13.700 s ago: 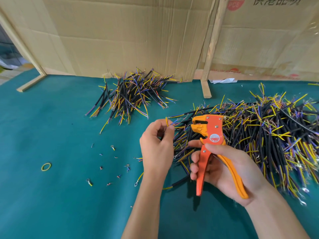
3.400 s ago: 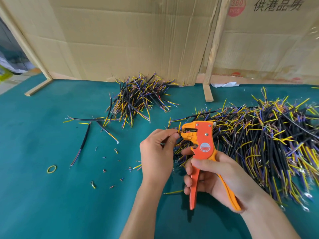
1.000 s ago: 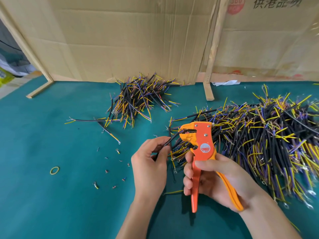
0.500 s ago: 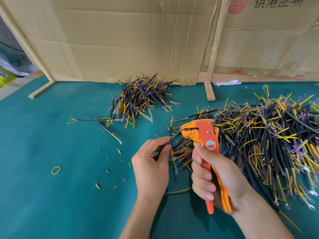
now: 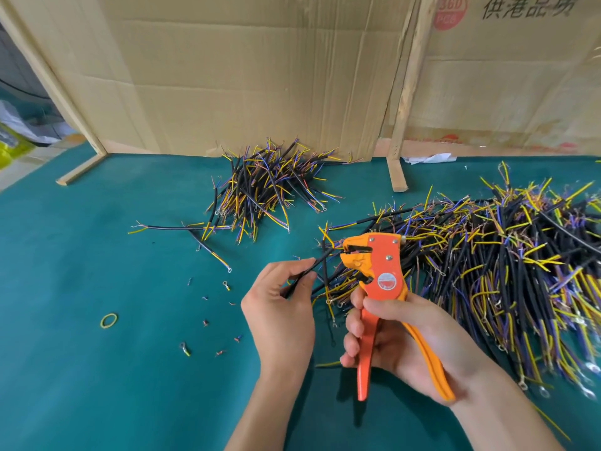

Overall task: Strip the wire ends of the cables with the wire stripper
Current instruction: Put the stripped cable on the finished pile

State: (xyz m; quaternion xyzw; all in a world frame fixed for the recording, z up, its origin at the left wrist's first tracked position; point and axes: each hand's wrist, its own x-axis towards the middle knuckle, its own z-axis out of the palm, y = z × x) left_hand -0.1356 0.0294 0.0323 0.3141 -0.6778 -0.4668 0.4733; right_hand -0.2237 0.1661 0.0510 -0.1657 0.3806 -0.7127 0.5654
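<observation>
Orange-handled wire stripper [image 5: 379, 278] meets a black cable [image 5: 312, 268] above the green table [image 5: 97, 369]: the right hand [image 5: 400, 340], fingers wrapped round both handles, holds the tool upright with its head at 12 o'clock, handles spread, while the left hand [image 5: 279, 307], at 9 o'clock from it, pinches the cable between thumb and fingers and aims its end at the tool's mouth. Feeding appears under way; next, seat one core squarely, then squeeze. Unstripped stock [image 5: 507, 255] sprawls toward 3 o'clock; a smaller pile [image 5: 270, 190] lies at 11.
</observation>
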